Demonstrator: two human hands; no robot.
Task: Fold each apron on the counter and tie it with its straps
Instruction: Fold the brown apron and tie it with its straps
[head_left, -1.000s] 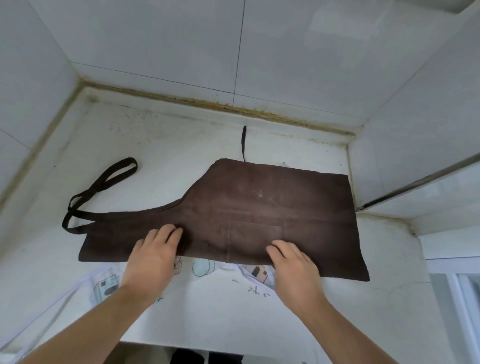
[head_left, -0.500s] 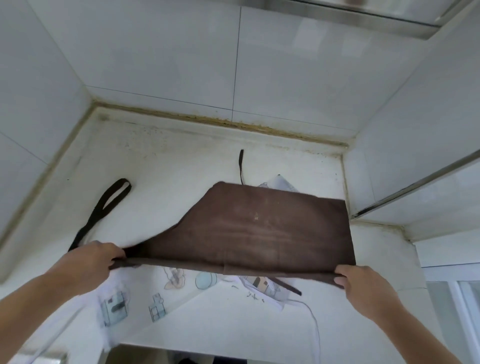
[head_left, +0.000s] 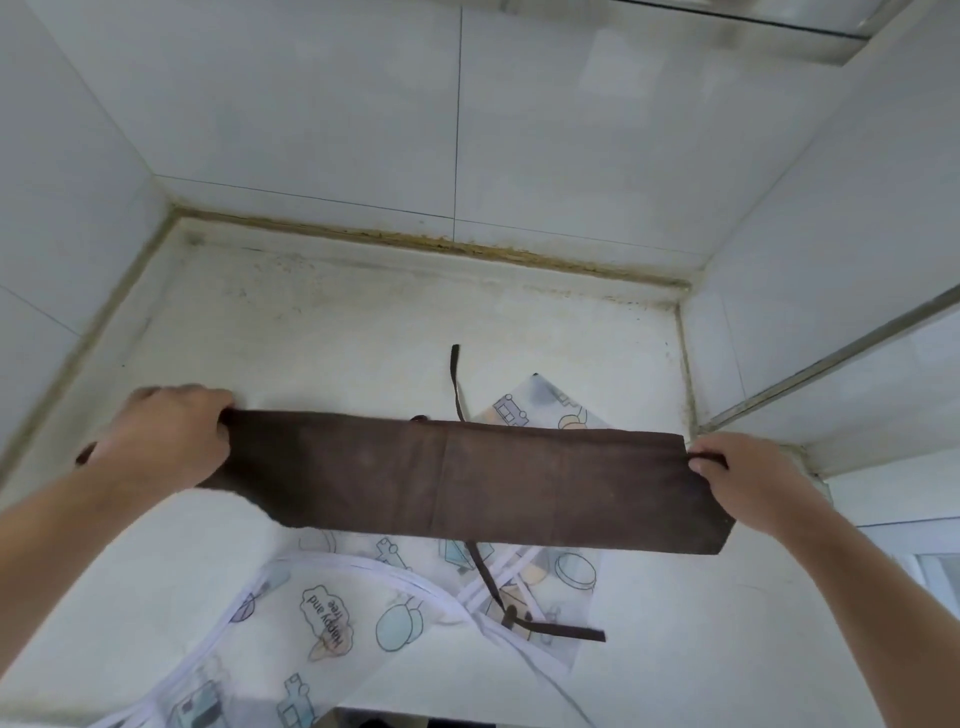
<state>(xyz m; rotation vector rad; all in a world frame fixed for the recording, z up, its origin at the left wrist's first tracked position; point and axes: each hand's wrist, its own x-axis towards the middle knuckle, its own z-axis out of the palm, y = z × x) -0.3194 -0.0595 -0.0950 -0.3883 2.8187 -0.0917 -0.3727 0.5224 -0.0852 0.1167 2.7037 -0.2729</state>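
The person is holding the brown apron (head_left: 467, 478) stretched out as a long folded band above the counter (head_left: 322, 322), the left hand (head_left: 166, 441) gripping its left end with fingers curled round the cloth and the right hand (head_left: 737, 478) pinching the right end near the top corner. The band is hanging between the hands, well apart from each other, and is lying over a white printed apron (head_left: 332, 618) that is spread beneath it on the counter. One brown strap (head_left: 456, 379) is trailing toward the back wall and another strap end (head_left: 550, 626) is lying across the printed apron near the front edge. The fold along the length seems to be the step in hand. Next, the band probably needs laying flat and folding or rolling end to end, keeping the straps free and outside the bundle so they are reaching far enough to wrap round and tie, without catching the printed apron underneath.
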